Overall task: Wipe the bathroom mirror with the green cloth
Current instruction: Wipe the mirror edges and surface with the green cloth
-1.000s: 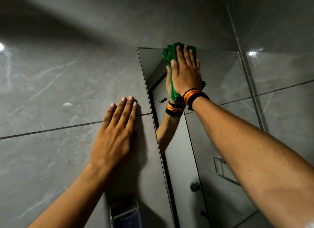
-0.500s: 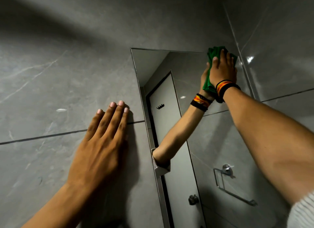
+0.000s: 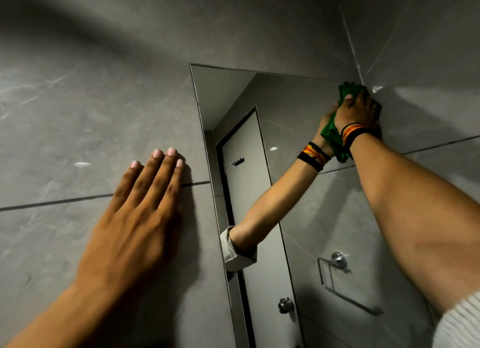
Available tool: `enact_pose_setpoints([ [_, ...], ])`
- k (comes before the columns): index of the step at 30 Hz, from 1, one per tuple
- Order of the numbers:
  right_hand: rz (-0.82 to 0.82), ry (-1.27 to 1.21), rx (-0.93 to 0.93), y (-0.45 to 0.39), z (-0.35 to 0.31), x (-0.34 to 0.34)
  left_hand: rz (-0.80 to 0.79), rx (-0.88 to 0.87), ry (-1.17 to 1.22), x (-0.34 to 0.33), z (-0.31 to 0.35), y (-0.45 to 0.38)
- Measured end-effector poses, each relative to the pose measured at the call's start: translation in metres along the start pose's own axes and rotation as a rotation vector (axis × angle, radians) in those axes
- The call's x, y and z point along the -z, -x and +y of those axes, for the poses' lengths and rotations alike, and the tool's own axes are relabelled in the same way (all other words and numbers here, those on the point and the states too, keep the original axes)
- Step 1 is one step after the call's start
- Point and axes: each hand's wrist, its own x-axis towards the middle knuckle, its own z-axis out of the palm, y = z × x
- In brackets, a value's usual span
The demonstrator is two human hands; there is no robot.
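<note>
Green cloth [image 3: 349, 89] under right hand [image 3: 357, 110] — mirror [image 3: 293, 109] corner

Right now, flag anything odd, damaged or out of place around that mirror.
Nothing stands out. The mirror looks intact, the right hand presses the green cloth into its top right corner, and the left hand lies flat on the wall.

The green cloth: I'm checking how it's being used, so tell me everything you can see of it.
The green cloth is a bright green, soft-looking fabric, bunched and folded rather than spread flat. The right hand presses it flat-palmed against the mirror at its top right corner, beside the side wall. Most of it is hidden under the hand; edges stick out above the fingertips and below the wrist. Its reflection meets it in the glass.
</note>
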Motion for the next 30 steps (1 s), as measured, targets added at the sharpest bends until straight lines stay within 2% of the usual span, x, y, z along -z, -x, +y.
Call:
enact_pose_setpoints([
  [9, 0.009, -0.021, -0.129, 0.061, 0.070, 0.003, -0.027, -0.005, 0.042, 0.001, -0.001, 0.002],
  [17, 0.009, -0.025, -0.272, 0.164, 0.174, 0.014, -0.109, 0.014, 0.094, -0.009, -0.003, 0.005],
  [22, 0.009, -0.015, -0.354, 0.227, 0.245, 0.023, -0.024, -0.024, 0.217, -0.008, -0.006, 0.005],
  [27, -0.013, -0.013, -0.399, 0.266, 0.302, 0.027, 0.004, -0.039, 0.193, -0.009, -0.006, 0.007],
  [30, -0.032, -0.017, -0.380, 0.274, 0.314, 0.027, -0.052, -0.009, 0.121, -0.009, -0.004, 0.007],
])
